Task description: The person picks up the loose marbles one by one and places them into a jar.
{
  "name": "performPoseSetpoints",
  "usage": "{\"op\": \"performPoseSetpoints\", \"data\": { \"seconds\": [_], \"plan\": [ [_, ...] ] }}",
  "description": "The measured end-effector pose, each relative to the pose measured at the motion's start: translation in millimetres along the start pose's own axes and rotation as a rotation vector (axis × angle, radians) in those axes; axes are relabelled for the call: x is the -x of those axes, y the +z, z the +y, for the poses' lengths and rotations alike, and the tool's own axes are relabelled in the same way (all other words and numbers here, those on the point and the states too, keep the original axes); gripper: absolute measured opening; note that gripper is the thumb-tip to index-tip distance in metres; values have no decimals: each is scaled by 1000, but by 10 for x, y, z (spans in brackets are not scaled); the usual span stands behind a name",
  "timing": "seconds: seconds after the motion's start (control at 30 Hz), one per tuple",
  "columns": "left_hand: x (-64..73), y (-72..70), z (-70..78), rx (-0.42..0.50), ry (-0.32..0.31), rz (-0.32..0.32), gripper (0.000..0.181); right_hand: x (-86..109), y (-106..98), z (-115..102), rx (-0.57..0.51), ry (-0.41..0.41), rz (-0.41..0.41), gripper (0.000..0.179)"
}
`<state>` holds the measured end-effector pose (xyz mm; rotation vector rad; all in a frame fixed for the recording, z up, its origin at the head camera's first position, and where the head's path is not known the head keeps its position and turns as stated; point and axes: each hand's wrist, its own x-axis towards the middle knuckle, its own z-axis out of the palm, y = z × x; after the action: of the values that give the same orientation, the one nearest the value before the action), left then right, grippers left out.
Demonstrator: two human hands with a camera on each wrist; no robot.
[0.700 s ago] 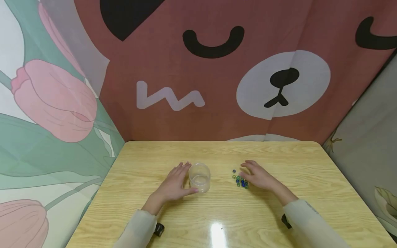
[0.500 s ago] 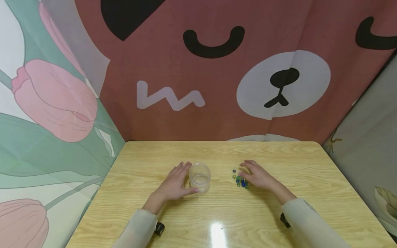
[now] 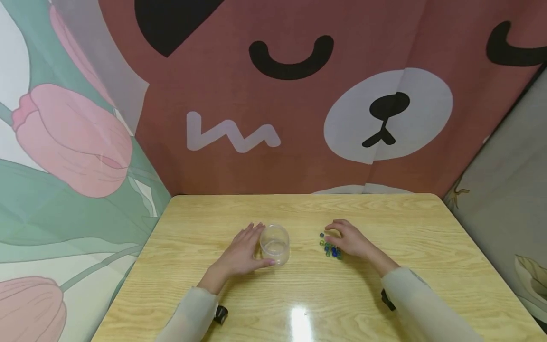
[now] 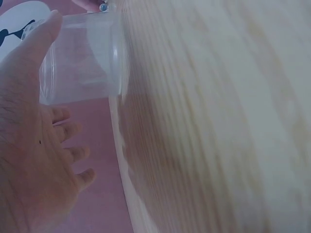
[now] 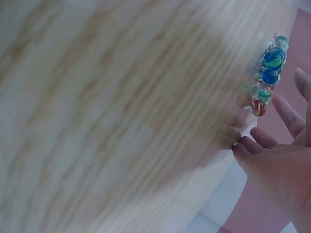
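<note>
A clear plastic cup (image 3: 275,246) stands upright on the wooden table. My left hand (image 3: 241,252) is beside it on the left, thumb along the near side and straight fingers toward the far side. In the left wrist view, the thumb (image 4: 43,36) lies against or just before the cup (image 4: 82,58); firm contact cannot be told. To the right of the cup sits a small cluster of glass marbles (image 3: 334,251), blue and green. My right hand (image 3: 352,240) is over its right edge, fingers loosely bent. In the right wrist view, the marbles (image 5: 270,75) lie beyond the fingertips, with nothing seen held.
The light wooden table (image 3: 273,294) carries a bright glare spot near its front. Behind it hangs a bear-print cloth (image 3: 235,166), with a tulip-print cloth (image 3: 77,137) along the left side. One blue marble (image 3: 322,235) lies slightly apart from the rest.
My right hand has shifted slightly left, farther over the marbles. My left hand and the cup stay in place.
</note>
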<state>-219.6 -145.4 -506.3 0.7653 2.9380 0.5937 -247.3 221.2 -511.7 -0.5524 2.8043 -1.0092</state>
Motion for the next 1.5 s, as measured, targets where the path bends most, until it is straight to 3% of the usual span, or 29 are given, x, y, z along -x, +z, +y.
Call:
{"op": "performPoseSetpoints", "data": {
  "seconds": [0.63, 1.5],
  "plan": [
    [-24, -7, 18, -8, -23, -12, 108, -77, 71, -70, -23, 35, 7, 32],
    [-34, -20, 39, -12, -38, -49, 107, -97, 120, -120, 23, 67, 39, 22]
  ]
}}
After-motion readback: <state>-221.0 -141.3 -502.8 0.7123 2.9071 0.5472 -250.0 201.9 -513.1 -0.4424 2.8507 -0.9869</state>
